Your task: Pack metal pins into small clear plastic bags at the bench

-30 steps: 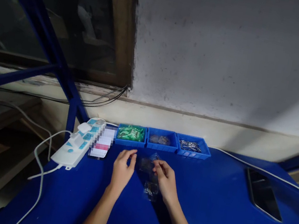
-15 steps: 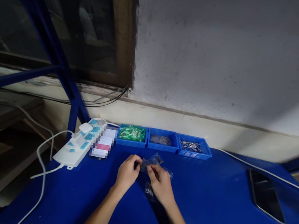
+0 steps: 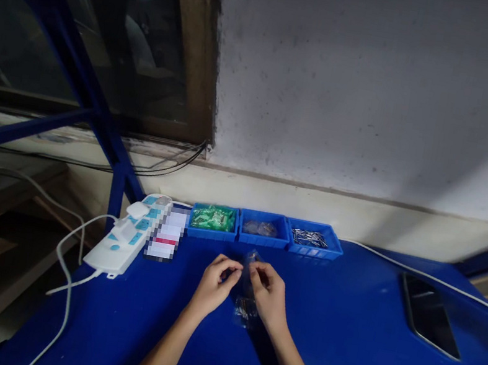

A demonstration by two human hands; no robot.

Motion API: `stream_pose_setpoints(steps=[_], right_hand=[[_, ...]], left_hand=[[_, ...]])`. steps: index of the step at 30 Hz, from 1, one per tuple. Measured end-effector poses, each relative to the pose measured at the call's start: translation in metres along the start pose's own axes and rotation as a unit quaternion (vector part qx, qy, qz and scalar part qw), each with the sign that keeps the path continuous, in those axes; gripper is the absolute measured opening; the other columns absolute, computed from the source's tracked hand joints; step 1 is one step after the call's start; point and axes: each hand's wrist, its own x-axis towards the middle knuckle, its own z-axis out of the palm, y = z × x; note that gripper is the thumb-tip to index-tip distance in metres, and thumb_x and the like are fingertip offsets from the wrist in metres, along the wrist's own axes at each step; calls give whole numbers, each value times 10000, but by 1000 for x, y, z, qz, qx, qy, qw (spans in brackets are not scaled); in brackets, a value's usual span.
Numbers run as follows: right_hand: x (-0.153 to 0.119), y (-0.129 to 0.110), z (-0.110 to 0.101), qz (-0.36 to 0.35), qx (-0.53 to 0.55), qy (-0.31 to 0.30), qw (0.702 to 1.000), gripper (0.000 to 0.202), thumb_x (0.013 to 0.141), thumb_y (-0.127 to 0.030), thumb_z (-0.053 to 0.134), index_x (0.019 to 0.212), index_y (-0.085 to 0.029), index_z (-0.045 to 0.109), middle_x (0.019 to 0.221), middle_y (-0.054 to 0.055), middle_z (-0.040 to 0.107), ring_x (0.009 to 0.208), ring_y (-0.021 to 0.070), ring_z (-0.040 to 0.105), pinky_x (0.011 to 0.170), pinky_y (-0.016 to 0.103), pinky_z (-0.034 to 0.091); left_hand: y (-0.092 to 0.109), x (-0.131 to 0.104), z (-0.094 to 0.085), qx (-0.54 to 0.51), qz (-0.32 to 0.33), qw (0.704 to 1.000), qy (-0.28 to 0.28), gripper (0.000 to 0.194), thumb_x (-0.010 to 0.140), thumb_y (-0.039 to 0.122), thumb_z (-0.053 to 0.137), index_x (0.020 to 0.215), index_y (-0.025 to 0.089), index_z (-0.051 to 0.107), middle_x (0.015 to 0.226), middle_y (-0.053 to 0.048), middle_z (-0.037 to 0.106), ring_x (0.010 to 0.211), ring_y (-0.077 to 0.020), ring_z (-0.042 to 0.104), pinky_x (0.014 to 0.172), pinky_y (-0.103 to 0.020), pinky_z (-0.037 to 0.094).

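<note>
My left hand is closed in a pinch beside a small clear plastic bag. Whatever its fingertips grip is too small to make out. From the other side, my right hand pinches the upper part of that bag between thumb and forefinger. Just below the hands, a clear packet with small shiny metal pieces lies on the blue tabletop. Where one bag ends and the other begins is hard to see.
Along the back stand blue bins holding green packets, clear small pieces and metal pins. At left are a white power strip, a cable and a blurred-out phone. A dark phone lies right.
Both hands have shifted slightly. The bag between them now hangs more upright, and my left fingertips have come closer to my right ones. The packet below shows more fully.
</note>
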Motion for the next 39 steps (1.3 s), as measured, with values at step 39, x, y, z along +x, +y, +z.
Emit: stream_pose_setpoints(steps=[39], right_hand=[[38, -50, -72, -253, -39, 505, 824, 171, 787, -277, 621, 900, -152, 652, 790, 51, 592, 688, 159, 564, 622, 312, 461]], left_hand=[[-18, -1, 8, 376, 12, 923, 79, 406, 841, 419, 522, 1185, 211, 576, 1324, -111, 478, 1264, -327, 313, 949, -522, 324]])
